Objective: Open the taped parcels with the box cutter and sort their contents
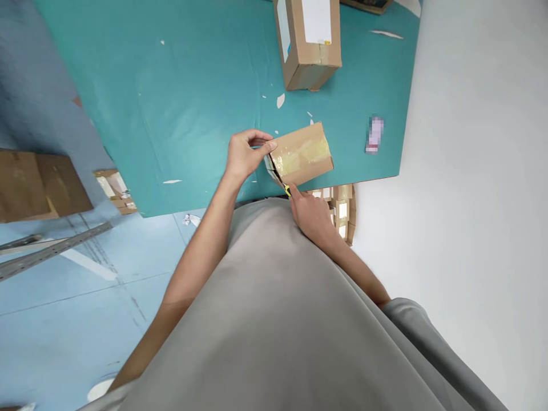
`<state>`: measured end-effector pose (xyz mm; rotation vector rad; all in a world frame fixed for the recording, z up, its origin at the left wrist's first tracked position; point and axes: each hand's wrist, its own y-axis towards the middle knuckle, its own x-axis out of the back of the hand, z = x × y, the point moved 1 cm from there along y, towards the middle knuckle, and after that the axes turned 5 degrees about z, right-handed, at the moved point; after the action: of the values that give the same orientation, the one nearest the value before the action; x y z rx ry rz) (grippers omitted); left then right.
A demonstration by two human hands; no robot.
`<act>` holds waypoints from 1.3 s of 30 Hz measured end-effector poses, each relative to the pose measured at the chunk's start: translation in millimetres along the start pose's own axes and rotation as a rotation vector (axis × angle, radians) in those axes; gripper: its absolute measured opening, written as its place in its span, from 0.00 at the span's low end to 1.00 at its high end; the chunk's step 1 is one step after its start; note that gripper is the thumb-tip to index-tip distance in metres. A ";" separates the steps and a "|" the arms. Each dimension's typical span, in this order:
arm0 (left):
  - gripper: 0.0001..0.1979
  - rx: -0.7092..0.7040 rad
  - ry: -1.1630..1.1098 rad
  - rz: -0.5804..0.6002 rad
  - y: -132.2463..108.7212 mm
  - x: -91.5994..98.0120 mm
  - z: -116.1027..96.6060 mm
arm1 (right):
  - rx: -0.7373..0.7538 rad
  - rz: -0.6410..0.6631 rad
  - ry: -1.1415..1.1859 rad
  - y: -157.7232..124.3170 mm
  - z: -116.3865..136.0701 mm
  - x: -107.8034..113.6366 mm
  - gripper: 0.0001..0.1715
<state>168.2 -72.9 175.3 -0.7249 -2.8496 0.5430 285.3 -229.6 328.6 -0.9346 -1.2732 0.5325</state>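
A small cardboard box (305, 153), sealed with shiny clear tape, lies at the near edge of the teal table (192, 103). My left hand (245, 155) is closed on the box's left end, fingers curled over its top corner. My right hand (310, 214) is closed round a yellow and black cutter (286, 189), whose tip touches the box's near left edge. Most of the cutter is hidden in my fist.
A larger cardboard box (309, 43) with a white label stands further back on the table. A small blurred object (374, 135) lies to the right. Several small boxes (342, 211) are stacked below the table edge, and brown cartons (38, 185) sit at the left.
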 end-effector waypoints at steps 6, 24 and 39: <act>0.33 -0.024 0.128 -0.104 -31.3 -8.8 3.1 | -0.040 -0.399 0.276 7.9 -58.8 8.2 0.35; 0.27 -0.313 0.679 0.172 -20.9 -100.7 -46.9 | 0.031 -0.416 0.607 73.1 -131.4 -1.9 0.31; 0.25 -0.294 0.715 0.111 -18.2 -109.9 -33.4 | 0.017 -0.276 0.342 77.6 -120.3 41.7 0.36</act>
<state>263.8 -131.0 206.9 -0.9007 -2.2346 -0.1266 422.5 -189.5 286.2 -0.7799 -1.0615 0.1581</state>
